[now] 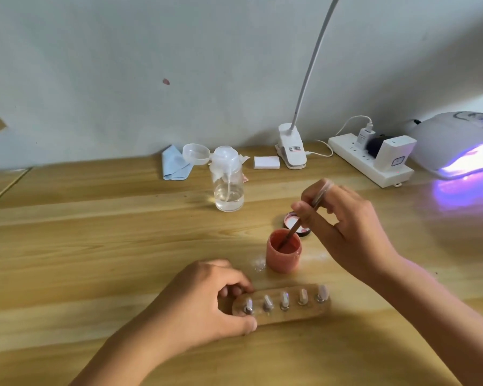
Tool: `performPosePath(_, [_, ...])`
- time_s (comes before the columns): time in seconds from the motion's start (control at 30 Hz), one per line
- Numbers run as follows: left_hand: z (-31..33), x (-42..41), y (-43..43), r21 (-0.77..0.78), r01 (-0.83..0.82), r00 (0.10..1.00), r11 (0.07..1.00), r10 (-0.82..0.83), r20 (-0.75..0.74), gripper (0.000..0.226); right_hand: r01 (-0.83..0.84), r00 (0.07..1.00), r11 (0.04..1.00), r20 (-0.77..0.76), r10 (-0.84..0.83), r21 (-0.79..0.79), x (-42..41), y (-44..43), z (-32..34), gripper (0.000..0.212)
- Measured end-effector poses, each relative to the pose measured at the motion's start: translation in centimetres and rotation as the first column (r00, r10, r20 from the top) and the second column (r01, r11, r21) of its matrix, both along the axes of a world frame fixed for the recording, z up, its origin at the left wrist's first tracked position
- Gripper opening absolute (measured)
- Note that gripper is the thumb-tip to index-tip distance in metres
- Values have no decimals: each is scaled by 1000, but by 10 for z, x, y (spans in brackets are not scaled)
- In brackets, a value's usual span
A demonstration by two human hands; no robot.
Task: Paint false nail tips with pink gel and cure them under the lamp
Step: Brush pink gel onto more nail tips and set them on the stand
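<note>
A wooden holder [290,316] lies near the table's front edge with several pale false nail tips [284,300] standing on pegs. My left hand [207,299] grips the holder's left end. Just behind it stands an open pink gel jar [283,256]. My right hand [343,227] holds a thin brush [299,222] tilted down, its tip inside the jar. The jar's lid [292,221] lies behind, partly hidden by my fingers. The white curing lamp [457,140] sits at the far right, glowing purple.
A clear pump bottle [228,181] with liquid stands mid-table, its cap [195,154] and a blue cloth [175,164] behind it. Near the wall are white wipes [266,162], a clip-on desk lamp [292,149] and a power strip [368,160] with plugs.
</note>
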State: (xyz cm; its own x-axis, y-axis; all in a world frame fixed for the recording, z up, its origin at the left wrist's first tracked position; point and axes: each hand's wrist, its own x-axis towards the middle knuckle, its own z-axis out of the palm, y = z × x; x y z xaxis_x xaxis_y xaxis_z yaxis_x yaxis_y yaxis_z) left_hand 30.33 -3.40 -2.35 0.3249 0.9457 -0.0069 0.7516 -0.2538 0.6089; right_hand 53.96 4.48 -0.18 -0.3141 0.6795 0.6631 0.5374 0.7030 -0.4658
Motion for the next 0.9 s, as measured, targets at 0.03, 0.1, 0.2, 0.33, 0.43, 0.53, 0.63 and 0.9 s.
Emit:
performPosePath(0.03, [0, 0, -1, 1, -9, 1000, 1000, 9, 11, 47, -2, 1000, 1000, 6, 1, 7, 0, -1, -1, 32])
performPosePath(0.1, [0, 1, -3, 2, -43, 998, 999, 43, 43, 42, -2, 1000, 1000, 13, 1, 13, 0, -3, -3, 30])
performPosePath(0.2, [0, 2, -5, 6, -83, 992, 997, 82, 92, 33, 24, 999, 999, -39, -22, 45, 1, -6, -4, 27])
performPosePath(0.33, [0, 3, -7, 26, -81, 992, 996, 78, 97, 32, 71, 985, 994, -161, -57, 79, 6, -11, -5, 19])
performPosePath(0.43, [0, 3, -6, 9, -51, 987, 999, 49, 152, 23, 103, 961, 994, -261, -91, 35, 11, -15, -5, 18])
performPosePath(0.53, [0, 4, -6, -7, -34, 980, 999, 35, 193, 19, 110, 944, 991, -305, -129, -79, 14, -13, -4, 21])
performPosePath(0.63, [1, 5, -8, 24, -39, 979, 999, 33, 201, 19, 49, 954, 994, -289, -76, -101, 13, -13, -5, 18])
performPosePath(0.9, [4, 8, -11, 161, 32, 994, 986, -49, 102, 15, 20, 993, 991, -116, -36, -133, 3, -19, -11, 18])
